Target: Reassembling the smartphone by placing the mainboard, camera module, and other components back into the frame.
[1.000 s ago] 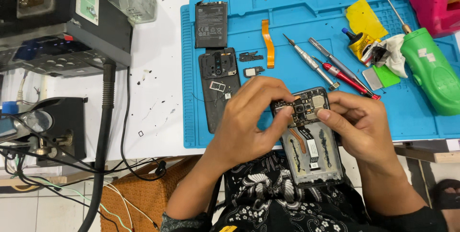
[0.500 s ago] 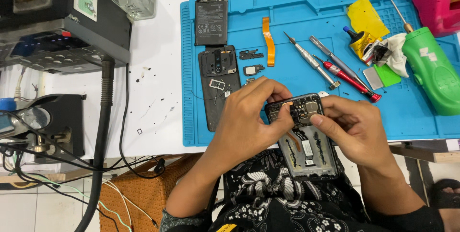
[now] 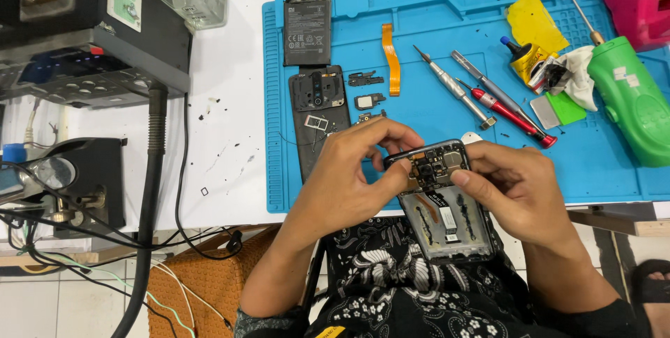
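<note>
Blue silicone repair mat on a white bench, tiled floor below. Over its near edge, the opened black phone frame sits between both hands: left hand pinching its top corner, right hand gripping the right side.

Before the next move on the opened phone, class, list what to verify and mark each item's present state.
1. Opened phone gripped by both hands: ok.
2. Left hand fingertips at the phone's top edge: ok.
3. Right hand thumb on the camera end: ok.
4. Screwdrivers lying apart on the blue mat: ok.
5. Battery out, set aside: ok.
6. All screws removed: cannot tell.
</note>
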